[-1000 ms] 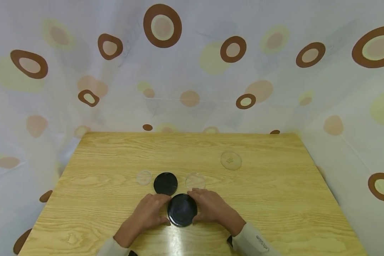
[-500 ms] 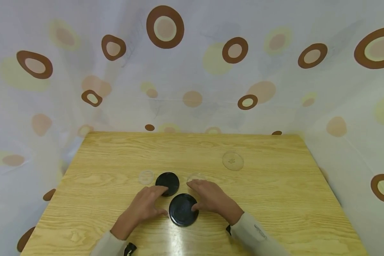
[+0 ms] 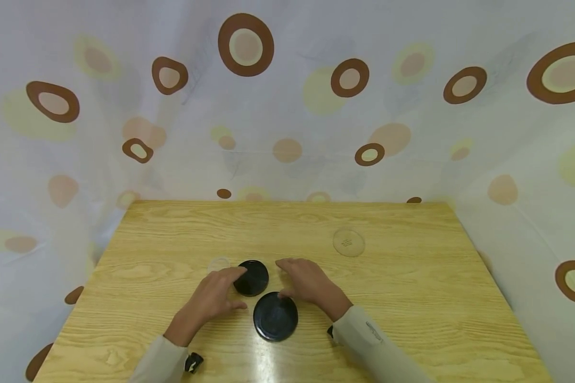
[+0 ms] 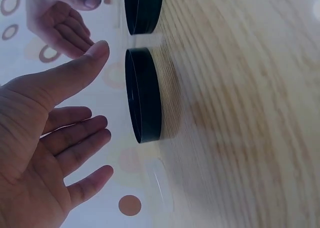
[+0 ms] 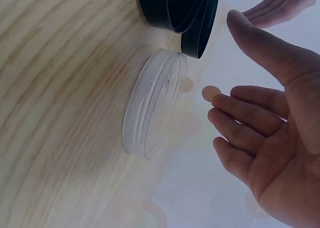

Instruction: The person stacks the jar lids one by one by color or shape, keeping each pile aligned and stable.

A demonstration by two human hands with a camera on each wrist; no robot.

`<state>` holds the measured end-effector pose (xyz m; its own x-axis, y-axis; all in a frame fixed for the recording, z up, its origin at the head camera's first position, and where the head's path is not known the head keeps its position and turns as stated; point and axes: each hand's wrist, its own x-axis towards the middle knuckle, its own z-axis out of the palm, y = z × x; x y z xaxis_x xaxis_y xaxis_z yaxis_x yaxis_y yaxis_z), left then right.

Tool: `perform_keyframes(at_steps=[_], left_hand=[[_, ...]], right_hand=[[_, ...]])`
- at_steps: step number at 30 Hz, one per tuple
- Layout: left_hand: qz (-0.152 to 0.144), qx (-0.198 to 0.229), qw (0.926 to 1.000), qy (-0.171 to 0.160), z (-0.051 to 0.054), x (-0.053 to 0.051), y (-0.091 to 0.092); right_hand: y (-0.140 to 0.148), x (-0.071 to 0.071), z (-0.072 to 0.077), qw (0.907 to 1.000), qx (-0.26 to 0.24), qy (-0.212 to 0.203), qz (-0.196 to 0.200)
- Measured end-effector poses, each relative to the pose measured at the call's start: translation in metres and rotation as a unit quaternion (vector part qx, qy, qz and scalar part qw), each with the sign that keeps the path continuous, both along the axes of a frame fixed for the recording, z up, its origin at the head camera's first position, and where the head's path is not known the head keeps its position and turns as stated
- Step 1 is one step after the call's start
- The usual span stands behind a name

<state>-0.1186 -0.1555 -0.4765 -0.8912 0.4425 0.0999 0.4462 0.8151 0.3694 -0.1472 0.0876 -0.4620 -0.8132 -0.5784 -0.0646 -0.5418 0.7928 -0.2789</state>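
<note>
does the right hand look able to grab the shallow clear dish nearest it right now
Probably yes: the right hand is empty, and in the right wrist view nothing stands between it and the shallow clear dish; the black dishes lie to one side.

Even light fills the head view, white glare streaking the yellow wood-grain tabletop [image 3: 393, 287] at lower centre. Both wrist views look hazy, the white brown-spotted backdrop [image 5: 200, 183] washed out.
</note>
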Motion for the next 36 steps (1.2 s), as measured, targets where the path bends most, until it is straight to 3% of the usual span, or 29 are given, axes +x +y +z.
perform_keyframes(at_steps=[14,19,29,36], left_hand=[[0.023,-0.01,0.9997,0.007,-0.009,-0.021,-0.009],[0.032,-0.011,0.9993,-0.013,-0.013,-0.026,-0.008],[0.031,-0.019,0.9992,-0.015,-0.018,-0.03,-0.008],[0.023,0.001,0.9995,-0.021,-0.02,-0.03,-0.009]], right_hand=[[-0.017,-0.022,-0.013,0.9998,-0.019,-0.01,0.0],[-0.021,-0.028,-0.016,0.9998,-0.012,-0.008,-0.012],[-0.028,-0.032,-0.018,0.9992,-0.007,-0.038,-0.005],[-0.031,-0.03,-0.023,0.9995,-0.01,-0.029,0.001]])
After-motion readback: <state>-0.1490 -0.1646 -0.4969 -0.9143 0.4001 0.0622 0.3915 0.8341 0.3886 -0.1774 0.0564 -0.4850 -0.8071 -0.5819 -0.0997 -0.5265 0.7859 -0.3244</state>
